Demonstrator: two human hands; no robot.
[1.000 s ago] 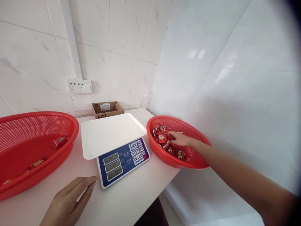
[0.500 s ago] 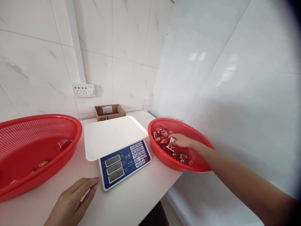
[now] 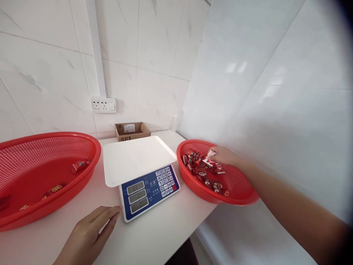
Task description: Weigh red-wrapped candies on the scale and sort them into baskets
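Observation:
My right hand point(image 3: 223, 155) reaches into the right red plastic basket point(image 3: 190, 187), its fingers closed on a white-and-red candy packet point(image 3: 209, 158). Several small red and brown wrapped candies point(image 3: 199, 171) lie in a loose pile below and beside it. On the table, my left hand point(image 3: 89, 232) rests with nothing in it, thumb and index finger apart, fingertips close to the front left corner of a digital weighing scale point(image 3: 150, 195). The white pan point(image 3: 138, 158) of that scale holds nothing. Its three displays appear to show zeros.
At the left stands a larger red basket point(image 3: 93, 162) with a few wrapped candies point(image 3: 80, 165) inside. Behind the scale are an open cardboard box point(image 3: 132, 132) and a clear plastic object point(image 3: 173, 122) by the wall. The table's point(image 3: 154, 239) right edge runs under the right basket.
My right hand has lifted slightly and moved right within the basket, and the white-and-red packet shows more fully. The view has shifted a little left; my left hand stays beside the scale.

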